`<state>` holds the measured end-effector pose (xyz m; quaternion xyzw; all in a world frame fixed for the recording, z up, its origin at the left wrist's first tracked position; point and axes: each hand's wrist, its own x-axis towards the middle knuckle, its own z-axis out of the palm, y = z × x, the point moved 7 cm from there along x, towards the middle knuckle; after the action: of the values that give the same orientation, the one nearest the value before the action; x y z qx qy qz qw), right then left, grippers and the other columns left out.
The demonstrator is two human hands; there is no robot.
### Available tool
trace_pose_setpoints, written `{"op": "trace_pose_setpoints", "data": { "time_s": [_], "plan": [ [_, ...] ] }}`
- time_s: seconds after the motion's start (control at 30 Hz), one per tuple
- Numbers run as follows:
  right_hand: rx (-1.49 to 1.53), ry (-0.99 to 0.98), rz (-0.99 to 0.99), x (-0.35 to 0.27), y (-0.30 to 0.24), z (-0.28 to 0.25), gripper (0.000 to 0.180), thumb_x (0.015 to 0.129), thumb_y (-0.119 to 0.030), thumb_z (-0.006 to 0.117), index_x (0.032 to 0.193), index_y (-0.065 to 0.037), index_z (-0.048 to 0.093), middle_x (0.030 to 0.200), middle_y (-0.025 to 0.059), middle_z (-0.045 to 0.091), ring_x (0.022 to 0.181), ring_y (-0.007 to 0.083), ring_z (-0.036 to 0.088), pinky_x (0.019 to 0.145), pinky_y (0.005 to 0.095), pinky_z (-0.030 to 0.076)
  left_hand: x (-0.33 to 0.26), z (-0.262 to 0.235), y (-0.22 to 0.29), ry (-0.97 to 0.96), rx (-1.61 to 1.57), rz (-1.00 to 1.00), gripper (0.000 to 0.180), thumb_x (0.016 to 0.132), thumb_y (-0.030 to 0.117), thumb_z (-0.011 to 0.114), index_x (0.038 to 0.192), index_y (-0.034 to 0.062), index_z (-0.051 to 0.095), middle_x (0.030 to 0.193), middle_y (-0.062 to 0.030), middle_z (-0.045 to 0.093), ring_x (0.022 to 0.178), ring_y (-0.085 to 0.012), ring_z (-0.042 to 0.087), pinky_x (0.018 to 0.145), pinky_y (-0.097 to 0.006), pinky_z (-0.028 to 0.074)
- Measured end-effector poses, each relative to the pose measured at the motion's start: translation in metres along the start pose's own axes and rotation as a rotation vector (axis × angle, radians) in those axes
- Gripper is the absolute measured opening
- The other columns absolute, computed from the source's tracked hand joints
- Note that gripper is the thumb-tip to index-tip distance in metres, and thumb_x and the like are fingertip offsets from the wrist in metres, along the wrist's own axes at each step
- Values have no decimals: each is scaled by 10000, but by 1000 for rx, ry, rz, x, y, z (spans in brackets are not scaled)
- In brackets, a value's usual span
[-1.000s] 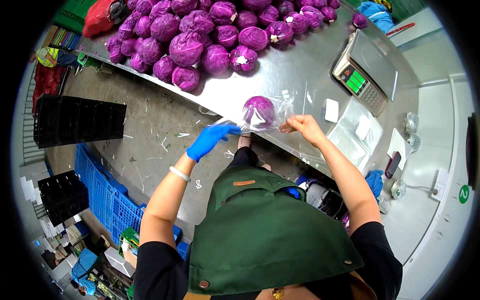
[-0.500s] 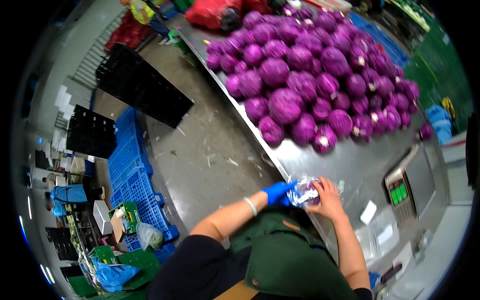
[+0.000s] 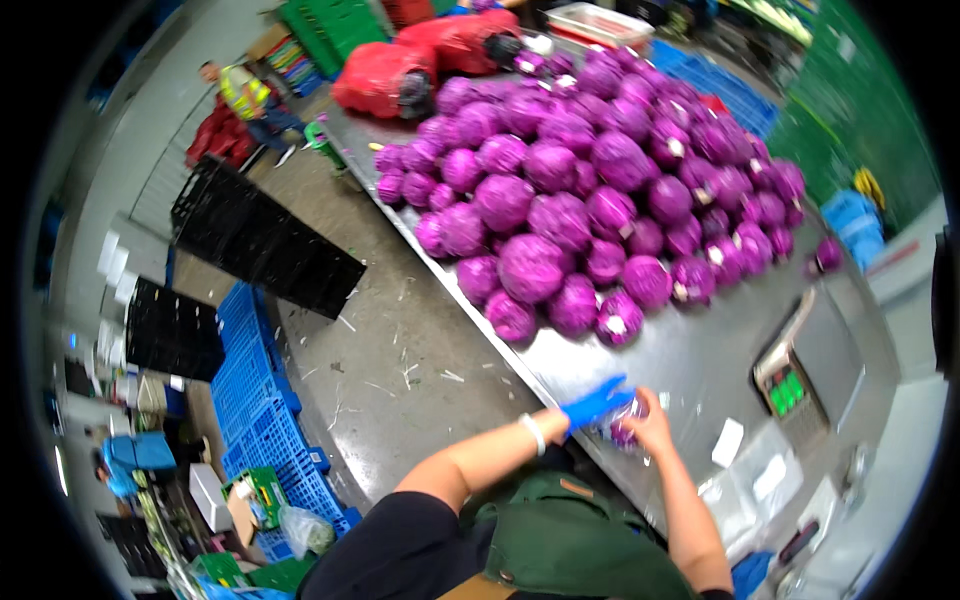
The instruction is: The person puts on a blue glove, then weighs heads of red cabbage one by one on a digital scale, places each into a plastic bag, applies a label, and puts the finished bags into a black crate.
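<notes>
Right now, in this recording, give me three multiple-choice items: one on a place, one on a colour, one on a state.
1. Where is the scale?
A. right of the hands
B. on the floor
C. on the crates

2. What colour is the left hand's glove?
A. red
B. blue
C. white

3. How is the cabbage between the hands?
A. in clear wrap
B. sliced
C. bare on the pile

Answers: 1 A, it sits on the table at right; 2 B, the glove is blue, the right hand is bare; 3 A, clear film surrounds it.

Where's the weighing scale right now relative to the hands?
In the head view the weighing scale sits on the steel table, to the right of the gloved left hand and bare right hand, beyond the red cabbage pile.
</notes>
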<state>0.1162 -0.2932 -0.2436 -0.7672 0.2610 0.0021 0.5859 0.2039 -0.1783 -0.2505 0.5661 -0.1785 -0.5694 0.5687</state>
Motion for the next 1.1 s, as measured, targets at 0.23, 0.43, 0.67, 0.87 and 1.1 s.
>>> {"op": "trace_pose_setpoints", "data": {
  "time_s": [0.23, 0.43, 0.67, 0.87, 1.1],
  "plan": [
    [1078, -59, 443, -102, -1, -57, 704, 951, -607, 345, 1397, -63, 374, 1353, 92, 481, 1149, 217, 541, 851, 375, 515, -7, 57, 62, -353, 53, -197, 439, 920, 251, 574, 1274, -5, 536, 1091, -50, 659, 969, -119, 619, 885, -263, 471],
    [882, 581, 25, -235, 7, -124, 735, 841, -254, 695, 1405, -60, 266, 1257, 91, 506, 1150, 165, 497, 971, 328, 422, -35, 223, 50, -50, 360, -162, 458, 922, 225, 569, 1304, -13, 486, 1068, -64, 626, 894, -119, 590, 707, -232, 457],
    [1796, 764, -459, -495, 149, -147, 471, 917, -367, 551, 1285, -77, 499, 1212, 111, 606, 1138, 261, 571, 1037, 463, 398, -105, 402, 45, -889, 520, 135, 687, 938, 467, 482, 1455, 45, 319, 1354, -151, 501, 1218, -237, 494, 1027, -364, 345],
    [1465, 1793, -37, -764, 211, -82, 551, 872, -497, 571, 1277, -129, 512, 1256, 93, 578, 1154, 270, 548, 1005, 469, 418, -53, 348, -13, -735, 557, -162, 471, 963, 291, 459, 1323, -12, 488, 1233, -174, 591, 1064, -251, 600, 958, -353, 433],
    [1255, 1760, 302, -852, 321, -44, 486, 907, -364, 587, 1303, -94, 501, 1249, 108, 574, 1145, 267, 539, 996, 408, 418, -14, 260, -23, -379, 735, -238, 406, 953, 246, 485, 1271, 0, 541, 1163, -144, 631, 1005, -214, 617, 904, -306, 448]
  ]
}}
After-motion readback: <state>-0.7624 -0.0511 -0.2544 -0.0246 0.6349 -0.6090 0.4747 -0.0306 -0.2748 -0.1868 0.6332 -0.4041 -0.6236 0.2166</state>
